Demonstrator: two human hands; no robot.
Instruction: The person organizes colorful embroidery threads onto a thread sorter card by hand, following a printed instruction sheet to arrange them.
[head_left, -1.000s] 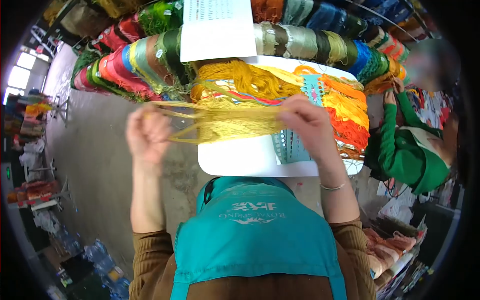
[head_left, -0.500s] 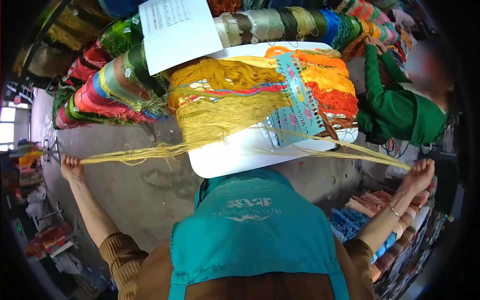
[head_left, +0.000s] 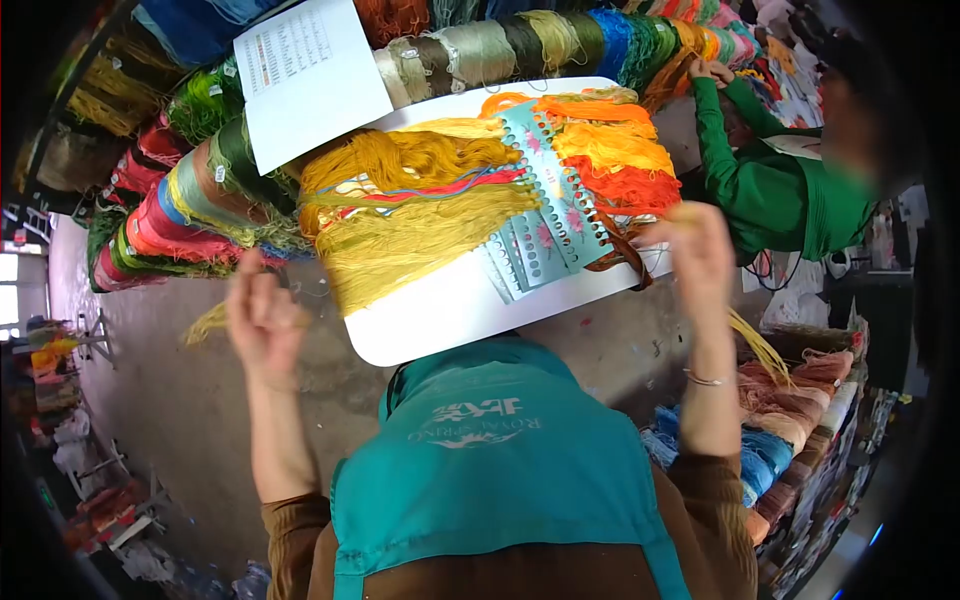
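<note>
My left hand (head_left: 265, 325) is raised left of the white board (head_left: 440, 325), fingers curled and blurred. A yellow thread bundle (head_left: 207, 324) sticks out beside it, seemingly in its grip. Over the board's right end, my right hand (head_left: 697, 258) has its fingers bent together, also smeared by motion. More yellow thread (head_left: 762, 350) trails behind that wrist. No strand shows stretched between the hands. On the board lie olive-yellow skeins (head_left: 420, 245), golden-brown skeins (head_left: 400, 165) and orange-red skeins (head_left: 620, 160), beside a light-blue perforated card (head_left: 545, 190) with pink flowers.
A printed sheet (head_left: 310, 85) overlaps the board's upper left. Racks of coloured yarn (head_left: 480, 55) run behind and to the left (head_left: 180, 215). Pink and blue skeins (head_left: 790, 400) are stacked at right. A person in green (head_left: 780, 195) handles orange yarn at the far right.
Both hands have come inward and up from wide apart. The yellow thread that was stretched between them no longer spans the gap; its loose ends now trail outside each hand. The view shifted slightly.
</note>
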